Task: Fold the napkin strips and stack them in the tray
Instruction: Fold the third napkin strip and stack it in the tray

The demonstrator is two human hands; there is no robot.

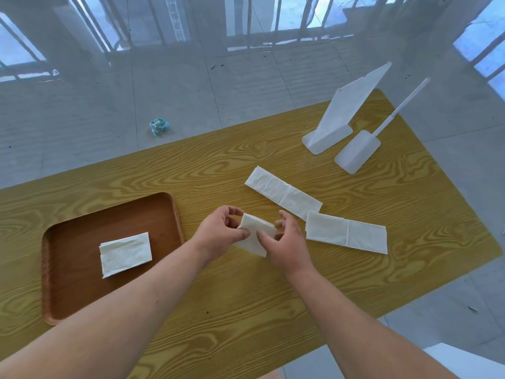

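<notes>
At the middle of the yellow wood-grain table [246,310], just right of the brown rectangular wooden tray [68,296], both hands work 1 white paper napkin strip [255,232]. The left hand [218,236] pinches the strip's near-left edge btwn thumb and fingers; the right hand [285,242] is curled around the other side, thumb on top, fingers partly hidden behind the paper. Both hands are closed on the strip, not flat on it.

Step in hand, as I judge it: folding, approx halfway thru. The strip looks doubled over, upper flap raised off the table, edges not yet pressed flat. Next move prob calls for lining up the corners, flattening the crease, then carrying the piece left to the tray w/o letting it spring open.

In the tray lies 1 folded white napkin [125,254], a squat rectangle w/ layered edges visible, slightly askew. 2 unfolded strips wait on the table to the right: a long creased white strip [282,196] lying diagonally, and a second long white strip [347,236] just beside it, their near ends almost touching. So 1 done, 1 in hand, 2 left. The paper looks thin and soft, and likely shifts easily.
</notes>
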